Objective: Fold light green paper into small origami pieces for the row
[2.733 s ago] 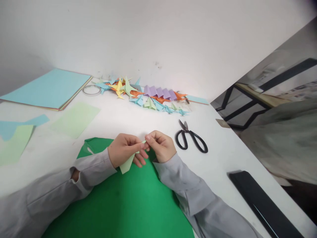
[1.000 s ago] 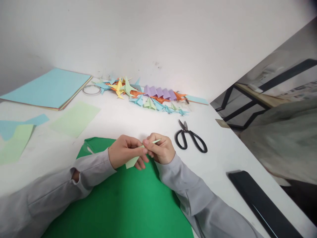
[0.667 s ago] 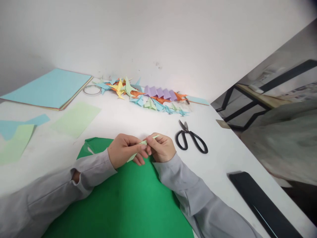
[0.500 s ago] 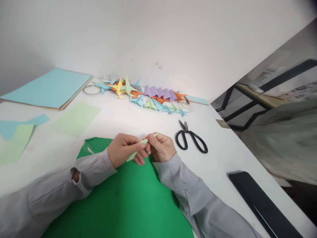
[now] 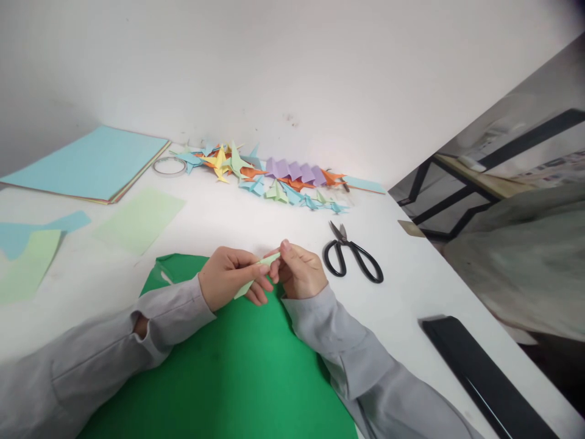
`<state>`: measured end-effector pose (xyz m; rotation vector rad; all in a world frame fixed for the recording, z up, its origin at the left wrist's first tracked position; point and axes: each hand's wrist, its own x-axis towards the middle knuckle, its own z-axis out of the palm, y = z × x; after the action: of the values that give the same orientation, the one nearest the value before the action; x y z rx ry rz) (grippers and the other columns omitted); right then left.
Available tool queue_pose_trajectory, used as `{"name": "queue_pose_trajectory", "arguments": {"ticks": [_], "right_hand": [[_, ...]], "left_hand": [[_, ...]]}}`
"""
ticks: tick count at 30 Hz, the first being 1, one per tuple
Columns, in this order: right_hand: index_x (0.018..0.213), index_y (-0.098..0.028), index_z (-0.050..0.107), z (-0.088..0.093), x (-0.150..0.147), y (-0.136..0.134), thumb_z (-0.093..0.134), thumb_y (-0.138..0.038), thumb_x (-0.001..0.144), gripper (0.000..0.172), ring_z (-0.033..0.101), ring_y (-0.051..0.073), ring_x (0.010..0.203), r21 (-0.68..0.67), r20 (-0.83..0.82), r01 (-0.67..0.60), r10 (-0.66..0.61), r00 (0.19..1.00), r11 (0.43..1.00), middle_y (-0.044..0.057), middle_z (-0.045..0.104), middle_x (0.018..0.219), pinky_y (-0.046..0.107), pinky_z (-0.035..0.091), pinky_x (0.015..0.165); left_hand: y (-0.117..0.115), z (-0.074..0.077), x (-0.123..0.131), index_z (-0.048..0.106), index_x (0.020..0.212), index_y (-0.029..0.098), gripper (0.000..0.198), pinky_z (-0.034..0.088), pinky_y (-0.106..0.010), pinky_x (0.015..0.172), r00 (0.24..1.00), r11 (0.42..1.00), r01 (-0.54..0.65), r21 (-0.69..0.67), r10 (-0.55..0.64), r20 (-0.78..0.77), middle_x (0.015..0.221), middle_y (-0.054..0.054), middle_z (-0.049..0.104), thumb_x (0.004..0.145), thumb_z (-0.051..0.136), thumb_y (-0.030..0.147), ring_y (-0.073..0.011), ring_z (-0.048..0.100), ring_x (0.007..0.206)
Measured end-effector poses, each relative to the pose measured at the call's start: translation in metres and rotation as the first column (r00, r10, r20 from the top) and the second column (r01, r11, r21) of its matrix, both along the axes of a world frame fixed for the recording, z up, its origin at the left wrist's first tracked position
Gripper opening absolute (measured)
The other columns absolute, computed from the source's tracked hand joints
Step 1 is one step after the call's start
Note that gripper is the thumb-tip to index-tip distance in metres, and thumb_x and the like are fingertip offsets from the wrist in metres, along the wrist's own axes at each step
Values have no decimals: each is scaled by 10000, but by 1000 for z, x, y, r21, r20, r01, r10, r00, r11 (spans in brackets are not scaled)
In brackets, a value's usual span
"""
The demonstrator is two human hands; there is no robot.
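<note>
A small folded piece of light green paper [image 5: 245,289] is held between my two hands, above a green sheet [image 5: 228,366]. My left hand [image 5: 231,274] pinches it, thumb on top, with its lower end sticking out below the palm. At the paper's upper right tip, my right hand [image 5: 301,268] grips it between thumb and fingers. Part of the paper is hidden by the fingers. Black-handled scissors [image 5: 350,250] lie just right of my right hand, blades slightly apart.
Folded paper cranes [image 5: 222,161] and purple pleated paper [image 5: 297,171] lie along the wall. A roll of tape [image 5: 169,166] is beside a stack of coloured paper [image 5: 95,161]. Loose green paper [image 5: 141,219] rests at left, a long black object [image 5: 484,378] at right.
My right thumb has slid up and right along the folded paper to its tip, showing more of the strip between the hands. My left hand has stayed in place.
</note>
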<state>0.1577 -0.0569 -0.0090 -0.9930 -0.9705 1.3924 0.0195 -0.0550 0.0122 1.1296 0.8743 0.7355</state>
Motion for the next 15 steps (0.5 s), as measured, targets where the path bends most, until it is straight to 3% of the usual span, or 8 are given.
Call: {"name": "queue_pose_trajectory", "arguments": {"ticks": [5, 15], "right_hand": [[724, -151, 669, -1, 0, 1, 596, -546, 679, 404, 471, 88, 390, 17, -41, -14, 15, 999, 1000, -13, 564, 445, 229, 352, 420], [637, -160, 652, -4, -1, 2, 702, -389, 628, 235, 468, 67, 390, 24, -6, -19, 19, 1000, 1000, -34, 573, 465, 211, 382, 412]], "left_hand": [[-2, -2, 0, 637, 646, 103, 209, 520, -256, 453, 994, 988, -68, 139, 80, -79, 544, -38, 626, 703, 599, 300, -139, 599, 451], [-2, -8, -2, 637, 669, 127, 198, 529, -234, 481, 973, 928, -42, 370, 122, -197, 560, -21, 629, 759, 521, 259, -134, 616, 485]]}}
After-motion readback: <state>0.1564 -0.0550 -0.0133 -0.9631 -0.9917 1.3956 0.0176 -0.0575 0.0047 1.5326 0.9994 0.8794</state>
